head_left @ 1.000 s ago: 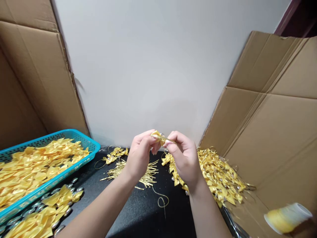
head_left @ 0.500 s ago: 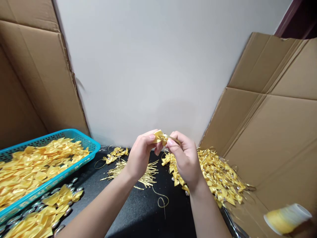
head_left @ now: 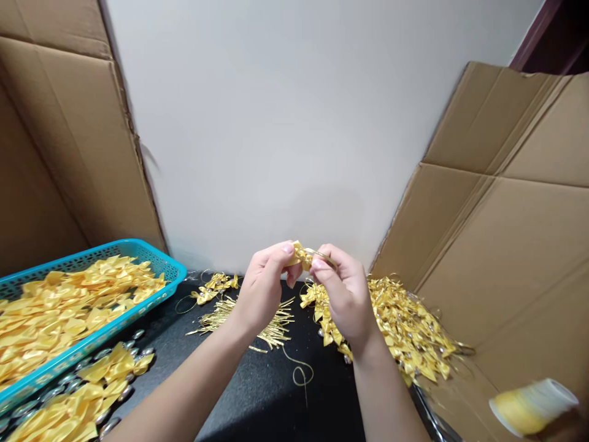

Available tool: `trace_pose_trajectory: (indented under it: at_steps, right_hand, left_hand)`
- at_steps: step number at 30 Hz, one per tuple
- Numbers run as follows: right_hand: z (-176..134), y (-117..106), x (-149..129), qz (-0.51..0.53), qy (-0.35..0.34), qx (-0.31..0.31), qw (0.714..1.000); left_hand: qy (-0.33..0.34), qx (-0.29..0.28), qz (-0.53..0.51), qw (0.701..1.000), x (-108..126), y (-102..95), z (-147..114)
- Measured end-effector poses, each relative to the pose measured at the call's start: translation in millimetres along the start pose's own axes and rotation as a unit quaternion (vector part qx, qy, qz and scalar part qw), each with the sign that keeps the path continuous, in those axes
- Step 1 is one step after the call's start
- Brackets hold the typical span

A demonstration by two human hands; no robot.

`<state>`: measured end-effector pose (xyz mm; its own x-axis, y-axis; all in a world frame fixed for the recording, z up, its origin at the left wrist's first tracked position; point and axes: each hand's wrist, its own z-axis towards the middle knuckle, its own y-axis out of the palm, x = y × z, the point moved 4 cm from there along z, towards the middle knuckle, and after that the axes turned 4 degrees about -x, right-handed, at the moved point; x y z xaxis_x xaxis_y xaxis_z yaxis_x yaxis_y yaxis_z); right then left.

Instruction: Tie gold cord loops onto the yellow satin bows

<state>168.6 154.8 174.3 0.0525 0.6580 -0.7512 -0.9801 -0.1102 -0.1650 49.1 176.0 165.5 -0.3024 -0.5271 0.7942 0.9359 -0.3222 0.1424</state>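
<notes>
My left hand [head_left: 267,282] pinches a small yellow ribbon bow [head_left: 299,253] between thumb and fingers, above the black table [head_left: 257,399]. Close beside it, my right hand [head_left: 345,282] is closed on the bow's other side, thumb and fingertips pressed together at a thin gold cord [head_left: 322,255] that arches out from the bow. The bow's centre is partly covered by fingertips. Beneath my hands lies a pile of short gold twist ties [head_left: 276,325], with one loose curled gold cord [head_left: 302,374] nearer me.
A teal basket [head_left: 175,273] full of yellow bows stands at left. Bows [head_left: 69,411] and silver bells or beads [head_left: 59,390] lie before it. Finished-looking bows with cords [head_left: 405,325] are heaped at right, near a spool [head_left: 534,405]. Cardboard [head_left: 529,245] walls both sides.
My left thumb has shifted slightly further over the bow, covering more of its left loop. My right hand has barely moved.
</notes>
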Motion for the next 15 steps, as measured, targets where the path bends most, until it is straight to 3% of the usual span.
trace_pose_trajectory:
  at_steps: [4, 9, 15]
  right_hand:
    - [-1, -5, 2, 0.000, 0.000, 0.036, 0.999]
    - [-1, -8, 2, 0.003, -0.017, 0.058, 0.998]
    - [-5, -13, -6, -0.056, -0.047, 0.101, 0.992]
  left_hand:
    - [0.017, 0.037, 0.020, 0.999, -2, -6.4, 0]
    - [0.029, 0.032, 0.063, 0.997, -2, -5.7, 0]
    - [0.107, 0.056, 0.198, 0.973, 6, -2.5, -6]
